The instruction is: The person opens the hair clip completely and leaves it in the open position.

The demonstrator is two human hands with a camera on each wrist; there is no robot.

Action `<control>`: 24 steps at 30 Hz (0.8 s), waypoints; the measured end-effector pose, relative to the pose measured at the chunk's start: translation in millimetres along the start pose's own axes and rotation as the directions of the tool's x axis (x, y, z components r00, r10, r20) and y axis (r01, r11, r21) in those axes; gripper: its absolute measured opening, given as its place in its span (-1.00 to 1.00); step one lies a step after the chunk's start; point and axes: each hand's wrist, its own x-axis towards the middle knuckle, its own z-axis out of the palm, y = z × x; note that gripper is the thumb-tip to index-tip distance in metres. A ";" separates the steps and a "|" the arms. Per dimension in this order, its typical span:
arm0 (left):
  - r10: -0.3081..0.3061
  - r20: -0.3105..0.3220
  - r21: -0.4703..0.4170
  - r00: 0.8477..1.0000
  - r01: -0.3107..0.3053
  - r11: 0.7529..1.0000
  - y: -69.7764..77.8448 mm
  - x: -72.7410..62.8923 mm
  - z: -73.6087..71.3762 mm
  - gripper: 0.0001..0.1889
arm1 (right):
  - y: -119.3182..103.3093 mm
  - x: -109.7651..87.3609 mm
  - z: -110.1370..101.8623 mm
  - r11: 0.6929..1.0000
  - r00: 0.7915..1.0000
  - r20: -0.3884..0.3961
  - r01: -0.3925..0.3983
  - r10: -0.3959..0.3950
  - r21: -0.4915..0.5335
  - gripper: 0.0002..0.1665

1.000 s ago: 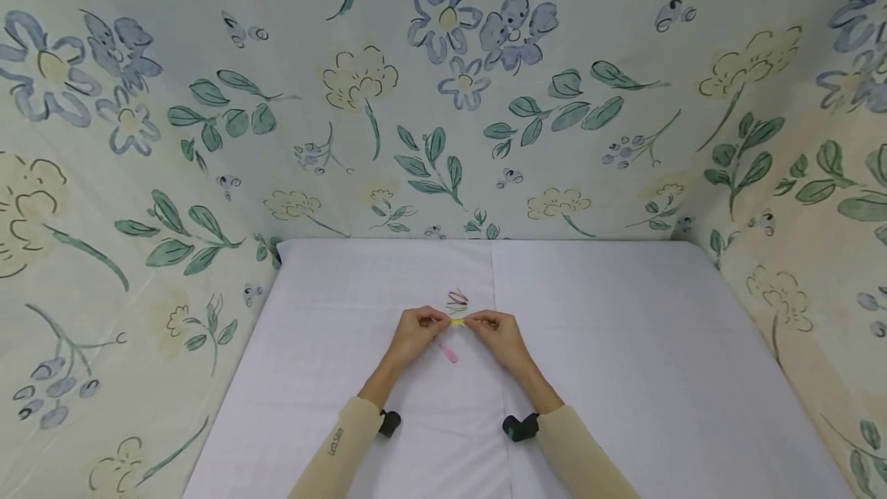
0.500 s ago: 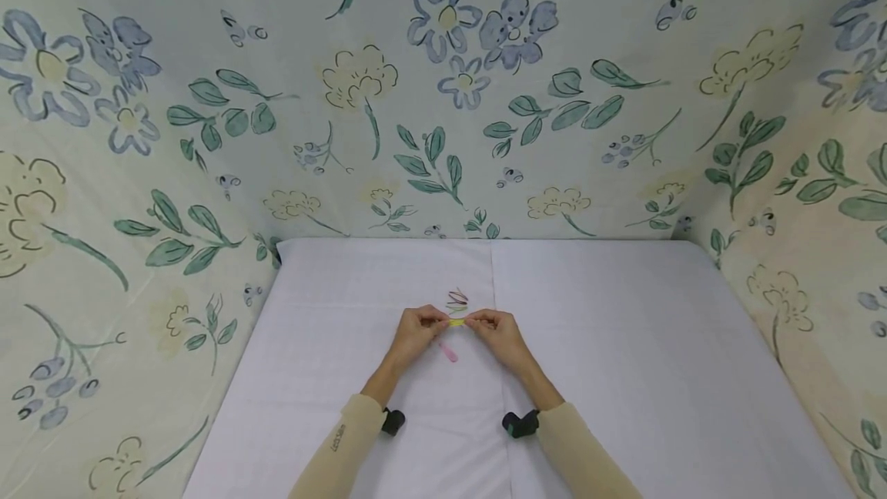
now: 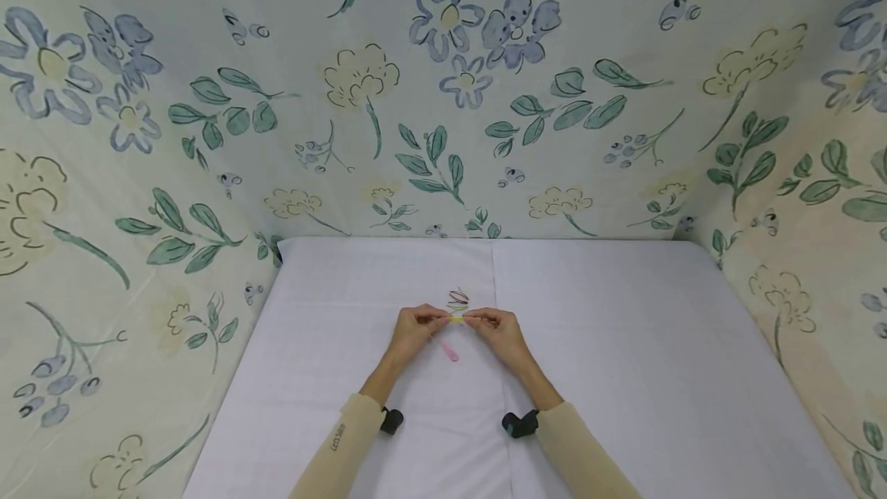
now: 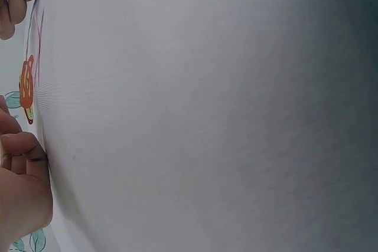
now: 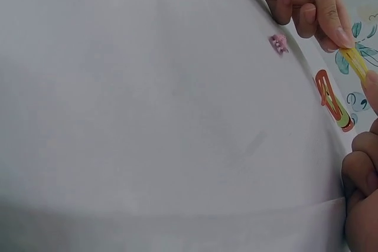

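Observation:
A small yellow snap hair clip is stretched between both hands. My left hand pinches one end with thumb and fingertips. The other end is pinched by my right hand. Just beyond the fingers, several slim hair clips in dark red, orange and green lie in a row on the cloth. In the right wrist view, an orange-red clip shows near a green one. A pink object with a slim tail lies on the near side, beside my left hand. The left wrist view does not show the yellow clip.
A white cloth with a seam covers the table. Floral fabric hangs behind it and at both sides. Black wrist cameras sit at both cuffs, close above the cloth.
Both hands stay in almost the same place, still pinching the yellow clip. The clip tilts slightly between the fingers, and its strip looks thinner now than half a second ago.

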 end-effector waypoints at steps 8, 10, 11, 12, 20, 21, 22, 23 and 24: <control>-0.006 -0.023 0.016 1.000 0.007 1.000 1.2 -0.7 -0.8 -0.90 | -1.0 -0.6 1.1 1.000 1.000 -0.004 -0.003 0.003 -0.022 -0.76; -0.008 -0.025 0.011 1.000 0.008 1.000 0.7 -0.6 -0.9 -0.89 | -0.8 -0.2 1.4 0.999 1.000 -0.003 -0.004 0.004 -0.035 -0.77; -0.009 -0.026 0.009 1.000 0.009 1.000 0.5 -0.6 -0.9 -0.89 | -0.4 -0.1 1.5 0.999 1.000 -0.002 -0.004 0.004 -0.038 -0.77; -0.011 -0.027 0.007 1.000 0.011 1.000 0.1 -0.5 -0.7 -0.88 | -0.3 0.0 1.5 0.999 1.000 0.000 -0.002 0.002 -0.040 -0.76; -0.036 -0.045 0.014 0.998 0.036 0.999 1.5 -0.3 0.8 -0.86 | 0.5 0.9 0.9 0.999 1.000 0.016 0.004 -0.004 -0.034 -0.74; -0.041 -0.046 0.015 0.998 0.042 0.999 1.9 -0.4 0.9 -0.85 | 0.3 0.8 0.7 0.999 1.000 0.019 0.003 -0.003 -0.035 -0.74; -0.049 -0.046 0.015 0.998 0.049 0.999 2.4 -0.6 1.0 -0.85 | 0.1 0.6 0.7 0.999 1.000 0.020 0.003 -0.002 -0.036 -0.74; -0.055 -0.044 0.014 0.997 0.056 0.998 3.0 -0.8 1.0 -0.84 | -0.1 0.5 0.7 0.999 1.000 0.022 0.002 -0.001 -0.037 -0.74; -0.065 -0.042 0.018 0.997 0.066 0.998 3.4 -1.0 0.9 -0.85 | -0.2 0.5 0.7 0.999 1.000 0.021 -0.004 0.005 -0.038 -0.74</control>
